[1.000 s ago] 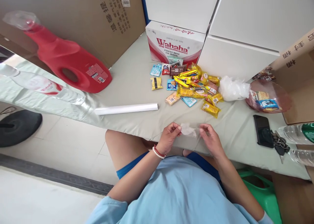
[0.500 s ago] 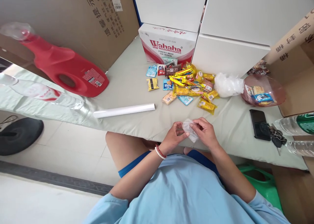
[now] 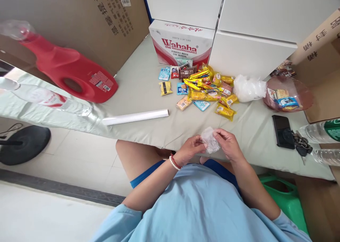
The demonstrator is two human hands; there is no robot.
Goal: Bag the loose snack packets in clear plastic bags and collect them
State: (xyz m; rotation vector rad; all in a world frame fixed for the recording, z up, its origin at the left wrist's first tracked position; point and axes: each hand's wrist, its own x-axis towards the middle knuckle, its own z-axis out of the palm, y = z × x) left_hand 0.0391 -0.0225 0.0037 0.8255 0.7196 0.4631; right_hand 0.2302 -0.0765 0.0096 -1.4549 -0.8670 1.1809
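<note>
In the head view, we are holding a small clear plastic bag (image 3: 210, 143) with both hands, just above the near edge of the tabletop (image 3: 138, 90). Our left hand (image 3: 191, 150) is pinching its left side with closed fingers, and our right hand (image 3: 227, 144) is gripping its right side. The pile of snack packets (image 3: 205, 90) is lying further back, and a white roll (image 3: 135, 117) to the left.
</note>
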